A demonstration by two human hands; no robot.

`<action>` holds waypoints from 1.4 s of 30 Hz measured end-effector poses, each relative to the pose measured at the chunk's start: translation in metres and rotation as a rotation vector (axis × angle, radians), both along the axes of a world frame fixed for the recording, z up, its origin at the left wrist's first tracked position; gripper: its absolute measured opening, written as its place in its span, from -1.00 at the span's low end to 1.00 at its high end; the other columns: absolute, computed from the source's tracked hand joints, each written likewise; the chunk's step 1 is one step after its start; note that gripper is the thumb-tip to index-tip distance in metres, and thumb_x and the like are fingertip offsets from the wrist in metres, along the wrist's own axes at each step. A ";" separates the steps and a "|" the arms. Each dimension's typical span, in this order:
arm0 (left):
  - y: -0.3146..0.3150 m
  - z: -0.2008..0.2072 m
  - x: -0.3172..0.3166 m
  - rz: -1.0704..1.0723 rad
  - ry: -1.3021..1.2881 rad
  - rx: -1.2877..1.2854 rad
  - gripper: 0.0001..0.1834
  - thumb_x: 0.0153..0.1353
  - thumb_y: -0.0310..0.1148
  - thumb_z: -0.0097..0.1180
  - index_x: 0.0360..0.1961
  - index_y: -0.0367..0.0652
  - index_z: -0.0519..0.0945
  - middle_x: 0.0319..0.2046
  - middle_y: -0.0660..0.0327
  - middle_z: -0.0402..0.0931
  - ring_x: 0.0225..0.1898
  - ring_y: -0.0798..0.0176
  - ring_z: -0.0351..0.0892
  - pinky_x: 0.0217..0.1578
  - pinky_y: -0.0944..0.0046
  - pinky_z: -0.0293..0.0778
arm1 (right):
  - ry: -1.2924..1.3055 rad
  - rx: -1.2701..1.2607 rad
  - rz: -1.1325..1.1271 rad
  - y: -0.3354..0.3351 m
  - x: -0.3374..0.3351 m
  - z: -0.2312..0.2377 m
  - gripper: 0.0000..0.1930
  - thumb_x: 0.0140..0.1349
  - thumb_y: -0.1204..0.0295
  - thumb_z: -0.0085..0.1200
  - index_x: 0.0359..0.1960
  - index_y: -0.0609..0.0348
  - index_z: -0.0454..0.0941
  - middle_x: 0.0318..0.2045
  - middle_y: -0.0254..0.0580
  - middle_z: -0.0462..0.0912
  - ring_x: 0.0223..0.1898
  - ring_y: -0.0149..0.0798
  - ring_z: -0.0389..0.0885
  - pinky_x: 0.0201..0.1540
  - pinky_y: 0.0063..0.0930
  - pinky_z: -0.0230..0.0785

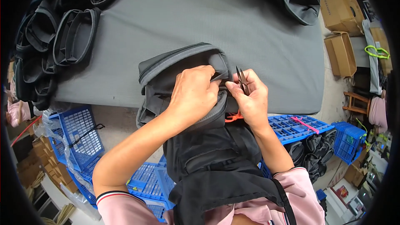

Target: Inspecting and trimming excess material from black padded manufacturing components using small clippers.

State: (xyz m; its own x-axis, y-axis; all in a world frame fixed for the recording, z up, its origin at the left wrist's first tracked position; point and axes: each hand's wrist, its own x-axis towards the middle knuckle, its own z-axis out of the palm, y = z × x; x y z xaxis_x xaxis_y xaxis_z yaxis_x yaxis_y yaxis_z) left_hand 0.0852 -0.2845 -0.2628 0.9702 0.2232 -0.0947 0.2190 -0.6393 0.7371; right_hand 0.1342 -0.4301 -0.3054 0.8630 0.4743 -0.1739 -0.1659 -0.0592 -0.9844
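Note:
A grey and black zippered fabric bag (179, 58) lies unzipped at the near edge of the grey-covered table, its mouth facing me. My left hand (193, 93) reaches into the opening, its fingers closed on fabric near the right side. At that same right edge is my right hand (252, 93), thumb and finger pinched close to the bag's rim. In its grip sits a small pair of dark thread snips (241, 81), blades pointing up and away. What lies between my fingertips is too small to make out.
More open bags (75, 37) are piled at the table's left, with others (296, 0) at the far right. Blue plastic crates (81, 129) stand below the near edge on both sides. Cardboard boxes (339, 8) sit beyond the right edge. A black apron (225, 183) covers my lap.

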 end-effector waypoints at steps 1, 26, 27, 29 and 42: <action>0.000 -0.001 -0.001 0.032 0.003 -0.050 -0.84 0.01 -0.49 0.04 -0.58 -0.42 0.44 -0.54 -0.15 0.47 -0.42 -0.19 0.50 -0.38 -0.04 0.37 | -0.035 0.010 -0.025 0.001 -0.002 0.000 -0.90 0.13 0.61 0.12 -0.36 0.28 0.44 -0.56 -0.46 0.47 -0.54 -0.68 0.31 -0.52 -0.75 0.16; 0.006 -0.005 0.005 -0.040 0.026 0.016 -0.80 0.04 -0.44 0.01 -0.58 -0.40 0.47 -0.55 -0.03 0.57 -0.43 -0.10 0.56 -0.34 0.06 0.42 | -1.307 -0.909 0.521 -0.016 0.008 0.078 -0.80 -0.05 0.45 0.20 -0.36 0.13 0.50 -0.52 -0.34 0.47 -0.54 -0.30 0.46 -0.46 -0.45 0.24; 0.007 -0.005 0.005 -0.038 0.039 0.006 -0.81 0.04 -0.45 0.01 -0.59 -0.40 0.47 -0.55 -0.04 0.56 -0.43 -0.10 0.57 -0.34 0.06 0.42 | -1.308 -0.909 0.524 -0.014 0.008 0.077 -0.80 -0.05 0.45 0.20 -0.36 0.13 0.50 -0.52 -0.34 0.47 -0.54 -0.30 0.46 -0.46 -0.45 0.24; 0.006 -0.005 0.006 -0.039 0.044 -0.005 -0.81 0.03 -0.45 0.01 -0.59 -0.40 0.47 -0.55 -0.05 0.56 -0.43 -0.10 0.57 -0.35 0.05 0.43 | -1.357 -0.936 0.557 -0.013 0.008 0.077 -0.80 -0.06 0.45 0.19 -0.36 0.12 0.49 -0.52 -0.35 0.45 -0.55 -0.31 0.45 -0.47 -0.45 0.22; 0.006 -0.005 0.006 -0.024 -0.013 -0.003 -0.81 0.00 -0.45 0.07 -0.61 -0.41 0.48 -0.64 -0.11 0.48 -0.51 -0.14 0.53 -0.40 0.03 0.39 | -1.271 -0.832 0.363 -0.019 0.007 0.074 -0.81 -0.08 0.49 0.22 -0.39 0.13 0.50 -0.55 -0.33 0.47 -0.55 -0.28 0.48 -0.48 -0.44 0.24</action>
